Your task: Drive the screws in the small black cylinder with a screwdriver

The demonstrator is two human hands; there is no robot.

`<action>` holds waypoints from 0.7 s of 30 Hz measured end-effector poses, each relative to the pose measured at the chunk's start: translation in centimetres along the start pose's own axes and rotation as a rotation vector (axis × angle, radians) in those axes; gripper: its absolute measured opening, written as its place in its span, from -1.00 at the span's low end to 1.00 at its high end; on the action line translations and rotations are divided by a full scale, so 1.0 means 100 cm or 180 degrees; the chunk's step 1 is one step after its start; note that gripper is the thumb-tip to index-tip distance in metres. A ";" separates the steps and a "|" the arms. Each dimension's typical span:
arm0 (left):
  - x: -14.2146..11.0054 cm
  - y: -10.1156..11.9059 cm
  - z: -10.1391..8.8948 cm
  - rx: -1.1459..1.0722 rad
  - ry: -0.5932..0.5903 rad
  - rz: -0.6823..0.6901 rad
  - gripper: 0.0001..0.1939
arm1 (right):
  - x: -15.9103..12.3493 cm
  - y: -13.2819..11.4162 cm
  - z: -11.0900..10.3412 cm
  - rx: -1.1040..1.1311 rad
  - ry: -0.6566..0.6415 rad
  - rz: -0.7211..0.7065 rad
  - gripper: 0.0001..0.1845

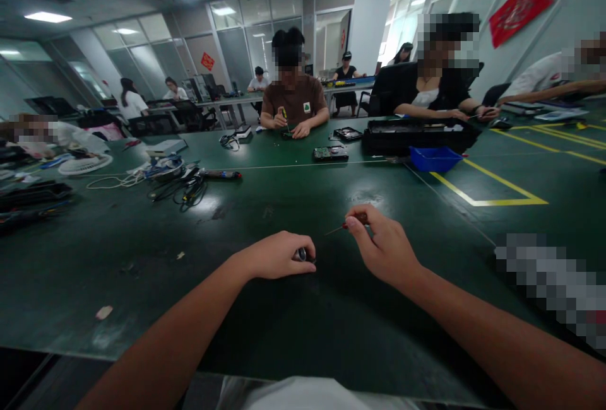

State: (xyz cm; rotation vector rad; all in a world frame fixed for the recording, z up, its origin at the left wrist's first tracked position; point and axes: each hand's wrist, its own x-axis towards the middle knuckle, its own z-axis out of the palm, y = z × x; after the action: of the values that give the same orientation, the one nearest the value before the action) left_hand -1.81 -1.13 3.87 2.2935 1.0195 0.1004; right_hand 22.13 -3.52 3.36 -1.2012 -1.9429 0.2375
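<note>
My left hand (279,255) rests on the dark green table (284,322), fingers curled around a small round metal part (302,254) that shows between thumb and forefinger. My right hand (381,243) hovers just right of it, pinching a thin screwdriver (341,228) with a red handle; its tip points left, a short way above the part. Both forearms reach in from the bottom of the view.
Across the table a person in a brown shirt (294,102) works with a tool. A blue bin (434,158), a black tray (416,134), a circuit board (330,153), cables (184,189) and yellow floor-style tape lines (492,192) lie farther out. Other people sit on both sides.
</note>
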 end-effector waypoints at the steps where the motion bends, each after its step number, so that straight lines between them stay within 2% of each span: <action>1: 0.000 0.000 -0.001 -0.0101 0.0065 -0.0040 -0.74 | 0.000 0.000 0.000 0.0000 0.0011 0.0005 -0.79; 6: 0.000 -0.004 -0.006 -0.0515 0.0484 0.0103 -0.58 | 0.000 -0.001 -0.001 0.0032 -0.0051 -0.0015 -0.78; 9: -0.001 -0.009 -0.010 -0.0604 0.0690 0.0123 -0.69 | 0.001 -0.001 -0.001 0.0014 -0.0070 0.0002 -0.79; 12: -0.005 -0.015 -0.017 -0.0790 0.1102 -0.0050 -0.73 | 0.001 -0.001 -0.001 -0.0007 -0.0080 0.0033 -0.78; 15: -0.011 -0.025 -0.026 -0.1421 0.1719 -0.0217 -0.71 | 0.001 -0.001 0.000 0.0004 -0.0071 0.0015 -0.78; 21: -0.038 -0.060 -0.060 -0.2897 0.3411 -0.0225 -0.75 | 0.001 -0.001 0.001 0.0036 -0.0097 0.0016 -0.80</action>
State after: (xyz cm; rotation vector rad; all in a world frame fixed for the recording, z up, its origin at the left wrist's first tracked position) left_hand -10.18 2.34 5.92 1.2614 1.1556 1.5309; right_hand 21.95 -3.45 3.41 -1.2016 -1.9625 0.2704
